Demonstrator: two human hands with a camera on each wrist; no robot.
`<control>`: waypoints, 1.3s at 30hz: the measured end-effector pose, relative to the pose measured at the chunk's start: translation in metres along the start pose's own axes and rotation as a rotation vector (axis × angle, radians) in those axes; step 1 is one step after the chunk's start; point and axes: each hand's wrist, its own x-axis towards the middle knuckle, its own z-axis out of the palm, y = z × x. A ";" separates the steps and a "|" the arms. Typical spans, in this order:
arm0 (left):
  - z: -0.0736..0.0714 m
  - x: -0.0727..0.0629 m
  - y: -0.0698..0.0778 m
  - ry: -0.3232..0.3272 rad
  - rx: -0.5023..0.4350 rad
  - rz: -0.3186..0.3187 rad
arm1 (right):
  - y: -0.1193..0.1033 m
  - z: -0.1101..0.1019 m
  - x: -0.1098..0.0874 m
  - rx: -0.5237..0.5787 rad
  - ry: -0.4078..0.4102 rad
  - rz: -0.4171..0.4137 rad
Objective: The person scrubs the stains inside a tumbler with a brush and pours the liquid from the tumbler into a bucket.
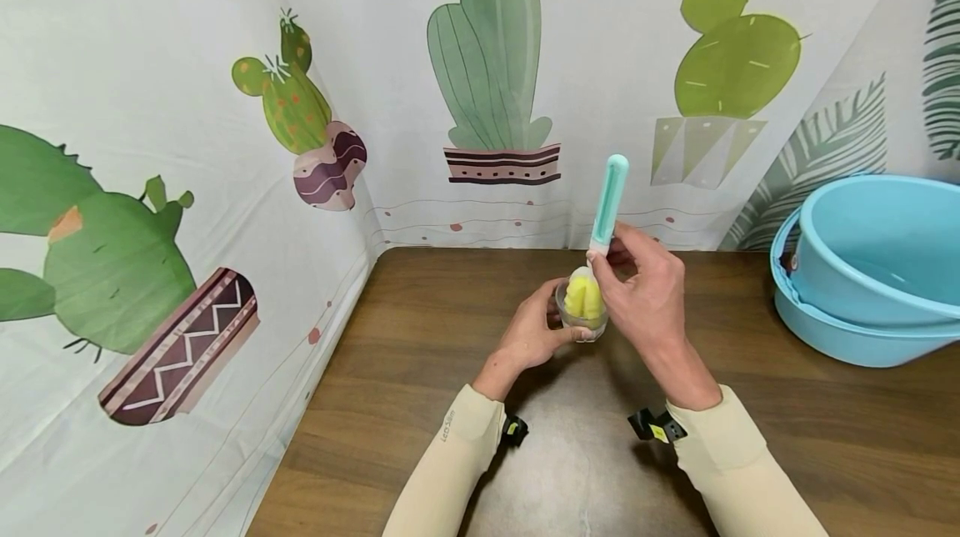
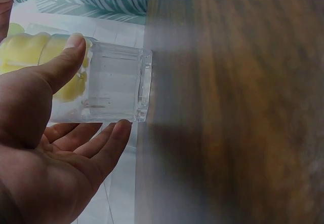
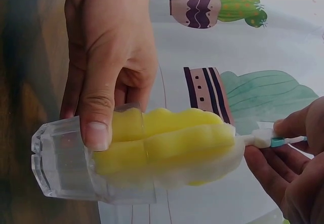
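My left hand grips a clear cup, its thumb on the near side and its fingers round the far side. Inside the cup's mouth sits the yellow and white sponge head of a cup brush, partly in and partly sticking out above the rim. In the right wrist view the cup's lower part holds no sponge. My right hand pinches the brush at the white neck below its teal handle, which points up, leaning slightly right. The cup's base is close over the wooden table.
On the right of the table stand a light blue bucket and a blue basin beneath it. White cloth printed with cacti hangs behind and to the left, meeting the table's back and left edges.
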 end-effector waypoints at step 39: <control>-0.001 -0.001 0.000 0.005 0.000 -0.003 | 0.007 0.006 -0.002 0.032 0.053 0.053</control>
